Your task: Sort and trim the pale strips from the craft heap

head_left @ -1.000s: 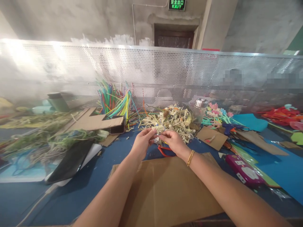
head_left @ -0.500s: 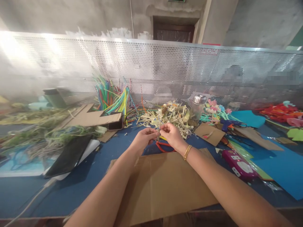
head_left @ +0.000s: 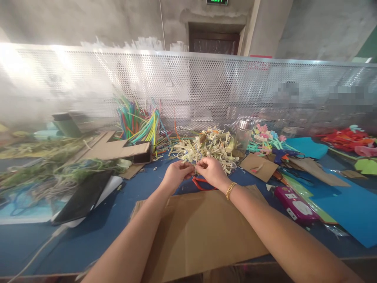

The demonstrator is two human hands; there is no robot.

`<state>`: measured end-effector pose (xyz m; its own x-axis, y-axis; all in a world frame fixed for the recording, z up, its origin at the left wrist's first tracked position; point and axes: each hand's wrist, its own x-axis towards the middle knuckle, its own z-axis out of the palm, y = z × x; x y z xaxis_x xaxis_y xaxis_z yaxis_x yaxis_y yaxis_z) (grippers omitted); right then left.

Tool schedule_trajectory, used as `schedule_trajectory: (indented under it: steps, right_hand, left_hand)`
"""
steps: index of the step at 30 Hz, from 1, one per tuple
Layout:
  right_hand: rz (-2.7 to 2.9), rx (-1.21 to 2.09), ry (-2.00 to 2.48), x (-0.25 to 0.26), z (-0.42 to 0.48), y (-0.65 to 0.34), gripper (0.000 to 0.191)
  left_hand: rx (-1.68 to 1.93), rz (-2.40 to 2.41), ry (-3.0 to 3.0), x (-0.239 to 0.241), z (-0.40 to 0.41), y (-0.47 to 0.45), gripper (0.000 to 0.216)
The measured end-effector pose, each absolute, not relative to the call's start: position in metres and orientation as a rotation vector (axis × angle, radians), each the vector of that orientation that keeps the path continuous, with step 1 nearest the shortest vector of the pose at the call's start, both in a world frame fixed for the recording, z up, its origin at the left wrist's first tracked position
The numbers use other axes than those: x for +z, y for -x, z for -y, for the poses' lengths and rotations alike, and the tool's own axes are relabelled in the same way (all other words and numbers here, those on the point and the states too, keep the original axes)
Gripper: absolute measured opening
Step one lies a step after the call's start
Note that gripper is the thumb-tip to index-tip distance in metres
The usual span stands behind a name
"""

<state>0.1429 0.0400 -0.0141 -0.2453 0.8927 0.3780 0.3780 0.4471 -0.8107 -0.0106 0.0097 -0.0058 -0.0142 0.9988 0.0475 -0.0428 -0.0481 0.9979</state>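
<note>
My left hand (head_left: 179,173) and my right hand (head_left: 212,169) meet over the back edge of a brown cardboard sheet (head_left: 212,228). Thumbs and fingers of both are pinched together, fingertips touching or nearly so. Whatever lies between them is too small and hidden to name; a thin bluish strand shows just above the fingertips. Right behind the hands lies a heap of pale, curled strips (head_left: 209,145). A red looped thing (head_left: 203,185), perhaps scissor handles, lies below the fingers, partly covered by my right hand.
A bundle of coloured pipe cleaners (head_left: 132,120) stands at the back left, near cut cardboard (head_left: 118,148). At right are a glass bottle (head_left: 244,135), a purple case (head_left: 294,205) and blue sheets (head_left: 350,208). A perforated metal screen (head_left: 173,90) closes off the back.
Both hands stay pinched together and have shifted only slightly. The whole view has tilted up a little, bringing the exit sign further into sight.
</note>
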Motion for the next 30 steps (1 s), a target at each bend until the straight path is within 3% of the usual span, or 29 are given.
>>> schedule_trajectory:
  steps: [11,17,20,23,30]
  right_hand:
    - [1.887,0.766,1.126,-0.012,-0.038,-0.141,0.010]
    - [1.564,1.579,0.824,-0.009,-0.037,-0.141,0.018]
    - [1.406,1.772,0.747,-0.006,-0.036,-0.143,0.019]
    - [1.418,1.717,0.783,-0.007,-0.037,-0.143,0.022]
    - [1.595,1.248,0.932,-0.012,-0.033,-0.134,0.019]
  left_hand:
    - [1.270,-1.145,-1.340,-0.007,-0.010,0.013,0.016]
    - [1.126,-0.949,-1.173,-0.002,-0.006,0.018,0.024]
    - [1.081,-0.867,-1.064,0.002,-0.006,0.023,0.023]
    - [1.027,-0.865,-0.974,0.004,-0.006,0.024,0.023]
    - [1.190,-1.003,-1.024,-0.005,-0.007,0.013,0.037]
